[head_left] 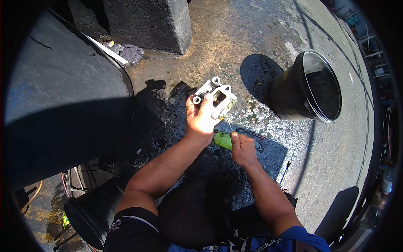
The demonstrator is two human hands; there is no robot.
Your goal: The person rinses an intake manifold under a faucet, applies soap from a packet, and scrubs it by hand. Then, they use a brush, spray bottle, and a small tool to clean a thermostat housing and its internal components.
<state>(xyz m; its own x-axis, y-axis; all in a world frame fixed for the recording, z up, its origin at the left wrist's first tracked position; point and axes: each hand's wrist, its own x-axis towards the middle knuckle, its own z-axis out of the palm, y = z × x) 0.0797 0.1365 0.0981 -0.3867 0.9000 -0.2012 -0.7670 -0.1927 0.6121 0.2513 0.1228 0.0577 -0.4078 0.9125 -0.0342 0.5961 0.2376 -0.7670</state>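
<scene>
My left hand [200,119] is wrapped around a silver metal casting that looks like a brake caliper [227,101], with round bores and a square opening facing up. My right hand [243,149] is closed around a tool with a thin metal shaft [228,123]; its handle is hidden in the fist. The shaft points up at the lower edge of the caliper, its tip right by the metal. Below and between the hands, a yellow-green object [223,140] lies on the wet ground, partly covered by the right hand.
A black bucket [289,92] stands to the right on the concrete. Another dark bucket [86,216] is at lower left. A large dark panel [63,92] fills the left side, and a dark concrete block [130,29] rises at the top. A thin tool [286,172] lies at the right.
</scene>
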